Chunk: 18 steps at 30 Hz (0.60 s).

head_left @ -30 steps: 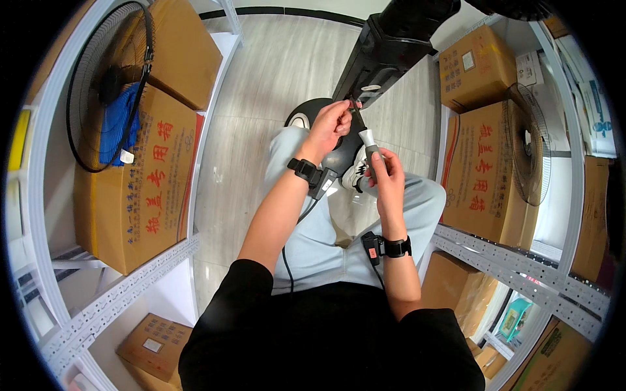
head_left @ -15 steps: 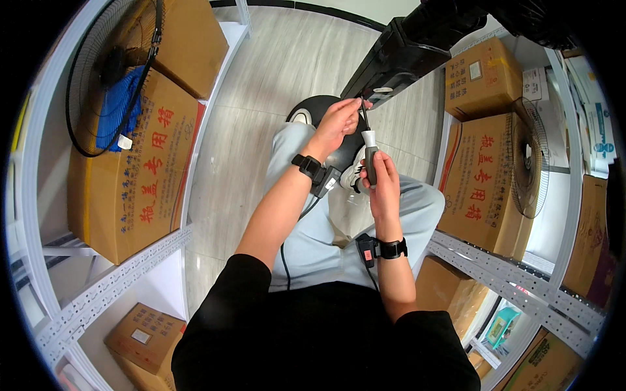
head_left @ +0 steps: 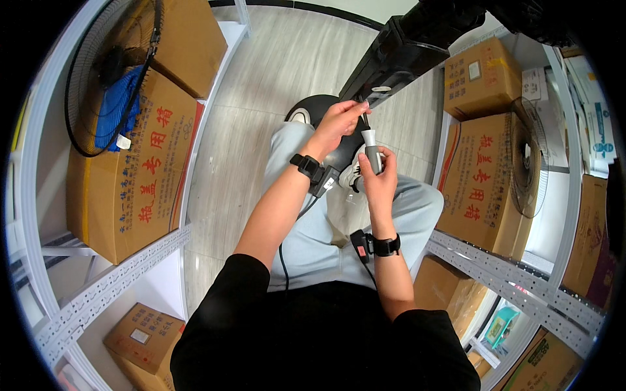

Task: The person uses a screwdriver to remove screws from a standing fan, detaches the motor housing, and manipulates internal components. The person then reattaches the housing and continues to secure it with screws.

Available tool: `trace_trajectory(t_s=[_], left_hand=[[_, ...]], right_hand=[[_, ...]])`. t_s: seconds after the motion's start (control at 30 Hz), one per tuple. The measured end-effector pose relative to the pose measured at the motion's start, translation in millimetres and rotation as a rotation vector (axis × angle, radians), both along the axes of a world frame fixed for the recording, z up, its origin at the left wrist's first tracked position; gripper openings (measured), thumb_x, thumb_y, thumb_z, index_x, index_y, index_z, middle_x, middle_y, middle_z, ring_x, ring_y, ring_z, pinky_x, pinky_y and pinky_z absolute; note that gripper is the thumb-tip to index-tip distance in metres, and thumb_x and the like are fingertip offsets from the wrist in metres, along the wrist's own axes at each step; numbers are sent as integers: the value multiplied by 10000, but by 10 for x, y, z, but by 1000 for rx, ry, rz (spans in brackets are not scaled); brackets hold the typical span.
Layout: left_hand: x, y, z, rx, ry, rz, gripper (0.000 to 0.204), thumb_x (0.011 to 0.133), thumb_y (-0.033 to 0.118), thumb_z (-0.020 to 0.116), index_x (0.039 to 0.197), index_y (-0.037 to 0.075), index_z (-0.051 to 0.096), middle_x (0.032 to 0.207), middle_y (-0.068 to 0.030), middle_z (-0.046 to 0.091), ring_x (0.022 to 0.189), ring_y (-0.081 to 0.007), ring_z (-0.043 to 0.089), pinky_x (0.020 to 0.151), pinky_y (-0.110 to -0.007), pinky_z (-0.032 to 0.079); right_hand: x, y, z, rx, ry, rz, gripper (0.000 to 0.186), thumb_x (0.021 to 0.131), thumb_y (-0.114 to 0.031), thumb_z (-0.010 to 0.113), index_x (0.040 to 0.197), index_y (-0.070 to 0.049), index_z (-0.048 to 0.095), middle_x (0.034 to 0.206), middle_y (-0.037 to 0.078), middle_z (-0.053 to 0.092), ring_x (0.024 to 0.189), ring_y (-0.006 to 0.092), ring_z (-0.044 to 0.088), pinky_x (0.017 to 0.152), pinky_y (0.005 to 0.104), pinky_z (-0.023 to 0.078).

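My right hand (head_left: 379, 177) is closed around the grey handle of a screwdriver (head_left: 372, 156), thumb along its side. The handle has a white collar, and its thin dark shaft points away from me at the lower end of a black column (head_left: 391, 68). My left hand (head_left: 340, 124) pinches beside the shaft's tip, against the column; what the fingertips hold is too small to make out. Below the hands is a round black base (head_left: 319, 104), partly covered by my left hand and legs. The column leans toward the upper right.
Metal shelving (head_left: 117, 287) with cardboard boxes (head_left: 147, 169) stands on the left, and more boxes (head_left: 482, 176) fill the right. A black wire fan guard (head_left: 70, 98) leans at the left, another guard (head_left: 541, 163) at the right. Black bands with cabled modules circle both my wrists.
My right hand has turned around the screwdriver handle, its thumb now on the left side and the wrist rolled. My left hand stays almost in place by the tip.
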<state>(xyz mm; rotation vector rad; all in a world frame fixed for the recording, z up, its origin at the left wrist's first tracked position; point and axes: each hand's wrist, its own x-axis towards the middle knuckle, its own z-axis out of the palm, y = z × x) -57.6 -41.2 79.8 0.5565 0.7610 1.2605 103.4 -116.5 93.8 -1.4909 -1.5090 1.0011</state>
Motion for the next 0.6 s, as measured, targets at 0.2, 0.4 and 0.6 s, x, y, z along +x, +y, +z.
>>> trace_trajectory(t_s=[0.2,0.4,0.6], left_hand=[[-20,0,-99,23,27,-17,266,984,278,639,965,15,675,587,120,353,494,0,264,462,-222,182],[-41,-31,-20,20,-132,-85,256,987,270,634,998,17,666,592,125,357,498,7,270,461,-214,197],[-11,-34,-52,-3,55,-70,226,929,270,718,876,66,640,620,111,414,504,4,286,459,-214,193]], right_hand=[[25,-46,217,-554,751,38,404,1021,-363,553,1221,-12,551,930,88,650,717,116,600,570,220,469],[229,-24,122,-742,1025,82,369,1048,-377,496,1157,-31,559,918,86,653,712,125,609,565,233,464],[-25,-147,198,-333,536,-80,327,1026,-355,553,1171,-61,549,922,43,607,771,109,605,608,230,437]])
